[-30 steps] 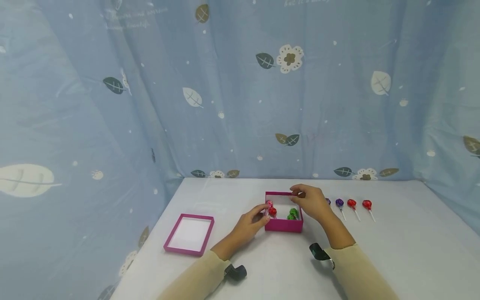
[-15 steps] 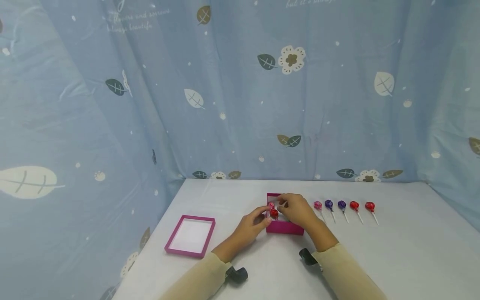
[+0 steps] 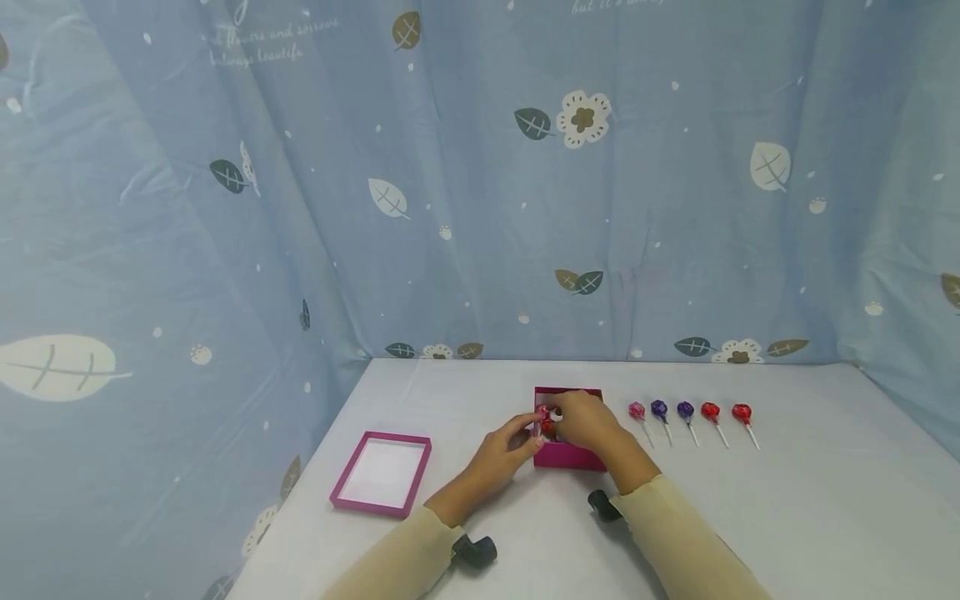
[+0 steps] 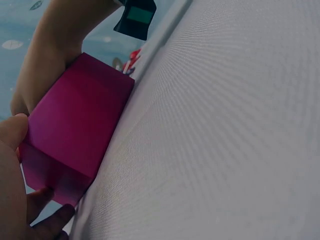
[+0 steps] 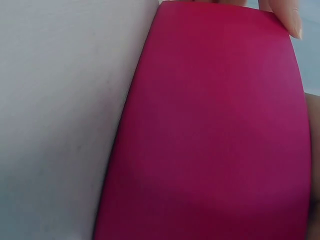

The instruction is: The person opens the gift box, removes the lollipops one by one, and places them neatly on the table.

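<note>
An open magenta box (image 3: 567, 456) stands on the table. At its left wall my left hand (image 3: 495, 454) grips it, thumb near the rim and fingers against the outside, as the left wrist view shows on the box side (image 4: 82, 115). A pink lollipop (image 3: 542, 412) and a red lollipop (image 3: 547, 428) lie inside at the left. My right hand (image 3: 587, 419) reaches into the box from the right, fingers bent down beside these two; I cannot tell if it pinches one. The hand hides the rest of the inside. The right wrist view is mostly filled by the box wall (image 5: 215, 115).
To the right lies a row of lollipops: one pink (image 3: 637, 410), two purple (image 3: 659, 408) and two red (image 3: 710, 410), sticks toward me. A magenta-rimmed lid (image 3: 375, 508) with a white inside lies at the left. A blue patterned curtain (image 3: 480, 208) hangs behind the white table (image 3: 555, 533).
My right hand has moved left from the box's right rim into the box, over the green lollipops and up to the red and pink ones. My left hand stays at the left wall.
</note>
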Motion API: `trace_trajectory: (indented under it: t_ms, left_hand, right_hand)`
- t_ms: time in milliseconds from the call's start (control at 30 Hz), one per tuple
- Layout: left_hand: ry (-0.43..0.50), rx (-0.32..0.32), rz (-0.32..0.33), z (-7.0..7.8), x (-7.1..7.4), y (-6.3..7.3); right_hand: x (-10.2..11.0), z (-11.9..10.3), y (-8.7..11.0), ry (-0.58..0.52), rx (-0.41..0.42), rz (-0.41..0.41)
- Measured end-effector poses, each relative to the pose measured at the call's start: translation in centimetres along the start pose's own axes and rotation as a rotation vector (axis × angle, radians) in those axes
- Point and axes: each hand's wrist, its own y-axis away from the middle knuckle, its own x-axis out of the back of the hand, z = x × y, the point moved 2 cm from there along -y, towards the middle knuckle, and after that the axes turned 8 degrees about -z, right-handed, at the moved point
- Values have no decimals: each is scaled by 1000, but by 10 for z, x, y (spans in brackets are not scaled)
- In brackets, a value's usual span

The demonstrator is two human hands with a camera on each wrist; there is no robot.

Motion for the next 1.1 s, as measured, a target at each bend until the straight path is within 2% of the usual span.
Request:
trace_trajectory:
  t_ms: [267, 700, 933, 1100]
  left_hand:
    - [-23, -7, 7, 1, -1, 1]
    - [-7, -6, 7, 3, -2, 3]
    - [-10, 2, 5, 5, -1, 3]
    - [-4, -17, 4, 8, 1, 2]
  right_hand:
    - [-5, 1, -7, 13, -57, -60]
    - [-6, 1, -10, -39, -34, -61]
    - [1, 0, -6, -82, -24, 37]
    - [12, -2, -2, -89, -19, 117]
